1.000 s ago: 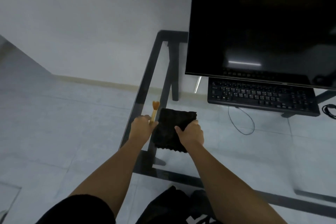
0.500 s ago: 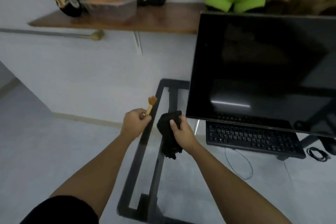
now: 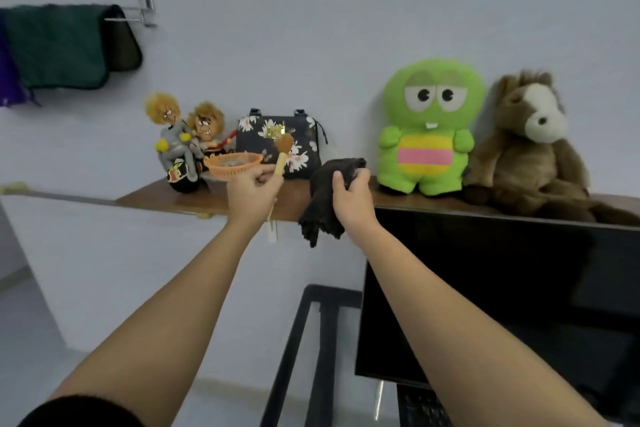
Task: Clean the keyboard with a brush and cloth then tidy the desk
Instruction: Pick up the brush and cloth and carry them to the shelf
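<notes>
Brush (image 3: pixel 283 152) first, since we read from the left: where do we have it?

— We pinch it low on the handle in our left hand (image 3: pixel 252 191), thumb and fingertips clamped on it. Its long axis stands nearly upright, bristles on top, leaning slightly right.

And what lies left of it?

— Far left, a dark towel (image 3: pixel 55 45) on a wall rail, well apart. Then two dolls (image 3: pixel 183 135) at the left end of the shelf (image 3: pixel 149 198), and just beside our fingers the orange basket (image 3: pixel 232 163). Its rim sits a little left of the brush, about level with our knuckles.

So the basket is the likely drop?

— We judge so; the left hand is the nearer one. The handle would have to tip leftward to lie inside, and the dolls crowd the far side, so there is little room to overshoot.

Moving right?

— A floral bag (image 3: pixel 277 139) stands behind the brush. Next, our right hand (image 3: pixel 353 199) grips the black cloth (image 3: pixel 327 194), fingers curled round a bunched fold, the rest hanging past the shelf's front edge. Bare wood shows between the bag and the green plush (image 3: pixel 429 128), right where that hand is.

And beyond?

— A brown horse plush (image 3: pixel 530 149) leans beside the green one. Below them the monitor (image 3: pixel 502 288) rises close to the shelf's underside, the keyboard (image 3: pixel 422 406) barely showing at its foot, the desk (image 3: pixel 311 340) frame to its left. The open room is up front, over the shelf edge.
</notes>
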